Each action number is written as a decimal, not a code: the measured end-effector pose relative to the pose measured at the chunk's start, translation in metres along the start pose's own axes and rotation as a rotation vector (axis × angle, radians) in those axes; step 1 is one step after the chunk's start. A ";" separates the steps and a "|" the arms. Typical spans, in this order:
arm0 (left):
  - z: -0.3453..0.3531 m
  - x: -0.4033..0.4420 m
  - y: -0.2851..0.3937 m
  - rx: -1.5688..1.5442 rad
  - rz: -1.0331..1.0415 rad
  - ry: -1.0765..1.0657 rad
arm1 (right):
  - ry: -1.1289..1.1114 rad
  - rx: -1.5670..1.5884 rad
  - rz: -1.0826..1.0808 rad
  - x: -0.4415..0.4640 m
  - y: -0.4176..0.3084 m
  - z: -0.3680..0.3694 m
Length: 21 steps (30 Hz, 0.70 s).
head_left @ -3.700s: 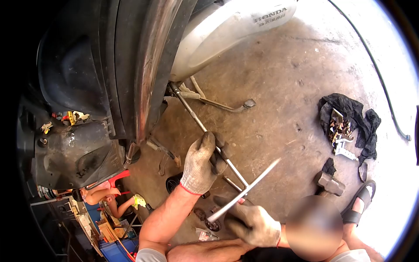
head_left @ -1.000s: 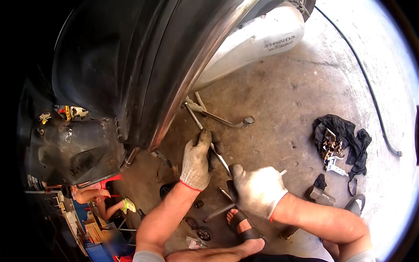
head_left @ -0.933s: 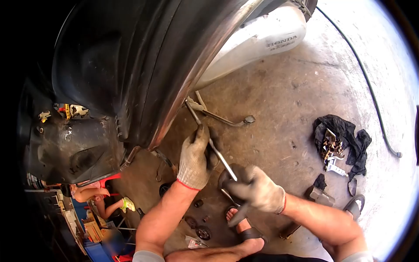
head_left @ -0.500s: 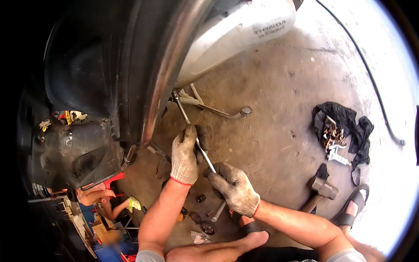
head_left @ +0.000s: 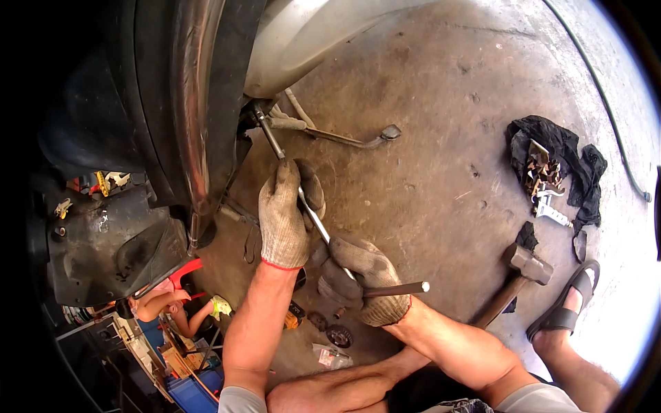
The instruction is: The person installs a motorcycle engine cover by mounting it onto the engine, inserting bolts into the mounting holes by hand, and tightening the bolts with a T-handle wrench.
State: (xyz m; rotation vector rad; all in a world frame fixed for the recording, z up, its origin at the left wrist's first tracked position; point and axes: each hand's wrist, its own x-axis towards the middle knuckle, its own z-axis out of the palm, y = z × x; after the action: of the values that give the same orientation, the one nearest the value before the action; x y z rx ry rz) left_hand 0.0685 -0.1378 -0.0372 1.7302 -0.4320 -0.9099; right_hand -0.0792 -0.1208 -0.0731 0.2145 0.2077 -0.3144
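My gloved left hand (head_left: 286,213) is closed round the middle of a long metal bar (head_left: 315,219). The bar's upper end reaches under the dark body panel (head_left: 196,103) of a vehicle, below its pale cover (head_left: 296,48). My gloved right hand (head_left: 361,275) is closed round the lower end of the bar, where a crosswise handle (head_left: 396,290) sticks out to the right. What the bar's tip touches is hidden in shadow. A metal stand with a foot pedal (head_left: 390,132) extends from beneath the vehicle.
A hammer (head_left: 529,264) lies right of my arm, near my sandalled foot (head_left: 570,303). Beyond it is a black cloth (head_left: 551,138) with metal pieces. A hose (head_left: 609,103) runs along the right. Round parts (head_left: 339,335) lie below my hands. Another person (head_left: 162,301) sits at lower left.
The view has shifted, with the vehicle now further up and left. My right hand has moved along and around the bar's lower end, and the crosswise handle has turned to point right. My left hand keeps its hold.
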 end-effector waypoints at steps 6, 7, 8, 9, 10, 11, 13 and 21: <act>0.001 -0.005 0.003 0.009 -0.030 0.012 | 0.057 -0.253 -0.042 -0.004 -0.005 0.002; 0.001 -0.006 0.003 0.021 -0.034 0.001 | 0.099 -0.387 -0.084 -0.006 -0.008 0.005; 0.001 -0.005 0.003 0.025 -0.034 0.000 | 0.148 -0.522 -0.121 -0.008 -0.012 0.008; 0.001 -0.006 0.003 0.008 -0.061 0.003 | 0.209 -0.618 -0.092 -0.011 -0.019 0.017; 0.001 -0.006 0.002 -0.009 -0.088 0.005 | 0.270 -0.713 -0.062 -0.013 -0.023 0.021; 0.000 -0.005 0.001 -0.007 -0.089 0.007 | 0.223 -0.925 -0.188 -0.013 -0.022 0.019; -0.001 -0.003 -0.002 -0.029 -0.059 -0.003 | 0.206 -1.046 -0.325 -0.009 -0.013 0.012; -0.005 0.001 -0.008 0.098 0.005 -0.019 | 0.285 -1.534 -0.482 -0.005 -0.017 0.003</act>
State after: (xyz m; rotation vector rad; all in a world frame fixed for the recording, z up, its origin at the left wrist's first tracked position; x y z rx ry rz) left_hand 0.0716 -0.1326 -0.0440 1.8095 -0.5006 -0.9157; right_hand -0.0886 -0.1360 -0.0722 -1.3352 0.7240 -0.5197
